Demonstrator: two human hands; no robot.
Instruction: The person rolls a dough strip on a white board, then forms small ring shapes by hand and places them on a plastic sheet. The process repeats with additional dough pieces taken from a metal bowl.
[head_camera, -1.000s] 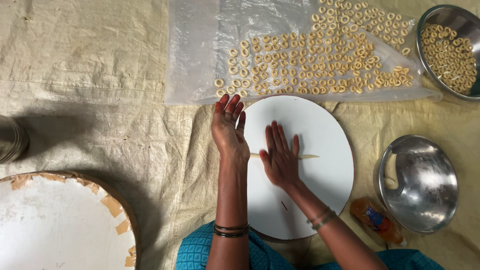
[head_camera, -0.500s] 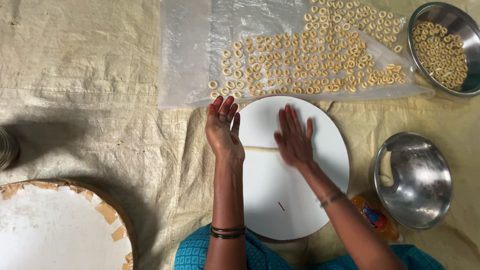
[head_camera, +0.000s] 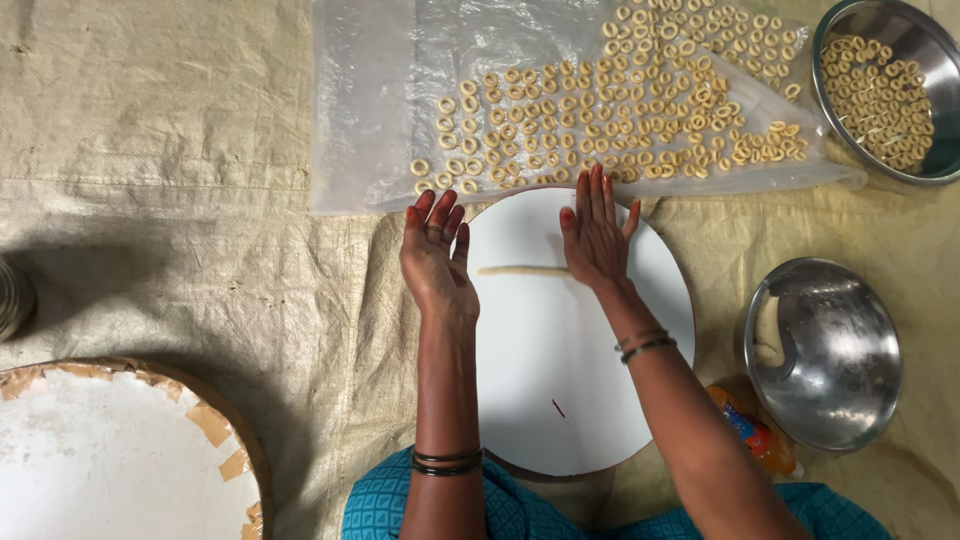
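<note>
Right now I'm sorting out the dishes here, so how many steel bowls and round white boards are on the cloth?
Steel bowls: 2, one full of dough rings, one nearly empty.
Round white boards: 2, one under the hands, one at lower left.
Total: 4.

A dough strip (head_camera: 522, 271) lies on a round board (head_camera: 580, 400), between the left hand (head_camera: 437, 262) and right hand (head_camera: 597, 237). Beyond the board, dough rings (head_camera: 610, 110) lie on a plastic sheet (head_camera: 370, 110); an empty steel bowl (head_camera: 825, 352) sits right of the board.
</note>
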